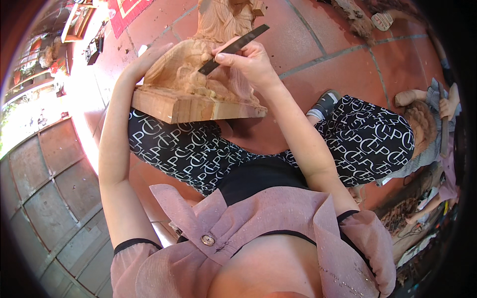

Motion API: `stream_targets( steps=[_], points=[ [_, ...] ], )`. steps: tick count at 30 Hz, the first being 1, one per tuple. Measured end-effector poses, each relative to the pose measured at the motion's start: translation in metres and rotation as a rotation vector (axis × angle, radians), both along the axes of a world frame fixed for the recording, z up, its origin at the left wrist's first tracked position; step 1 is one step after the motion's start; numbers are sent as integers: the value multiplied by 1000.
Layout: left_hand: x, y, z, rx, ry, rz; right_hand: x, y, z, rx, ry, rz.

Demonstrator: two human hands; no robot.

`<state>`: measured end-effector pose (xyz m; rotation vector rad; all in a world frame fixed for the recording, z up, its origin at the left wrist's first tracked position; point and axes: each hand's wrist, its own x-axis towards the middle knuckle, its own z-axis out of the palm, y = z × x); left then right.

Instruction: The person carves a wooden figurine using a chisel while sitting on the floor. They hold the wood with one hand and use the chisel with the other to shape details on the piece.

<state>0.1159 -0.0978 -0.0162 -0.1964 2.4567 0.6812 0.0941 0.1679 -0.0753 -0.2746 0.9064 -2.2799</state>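
Note:
A pale wood carving [184,64] with a thick block base [169,105] rests across my left thigh, tilted, its carved folds and lumps facing me. My left hand [149,58] is wrapped round its left back edge, with the fingertips partly hidden behind the wood. In my right hand [251,60] is a flat, dark metal file [234,48], pinched between thumb and fingers. The file slants down to the left, and its lower end is at the carved surface; whether it touches I cannot tell.
Beyond the carving stands another wooden figure [223,17] on red floor tiles [298,37]. A rough wood piece [355,20] lies at the far right. Another person's hand [449,102] holds a dark tool beside a carved piece [421,124]. Metal panels [59,184] cover the left side.

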Motion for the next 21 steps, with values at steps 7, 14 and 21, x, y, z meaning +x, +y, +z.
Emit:
stream_targets(
  steps=[7, 14, 21],
  points=[
    [2, -13, -6, -71, 113, -95, 15, -4, -16, 88, 75, -139],
    [1, 3, 5, 93, -120, 290, 17, 14, 15, 230, 183, -258],
    [2, 15, 14, 62, -85, 325, 38, 8, 21, 282, 124, -28]
  ],
)
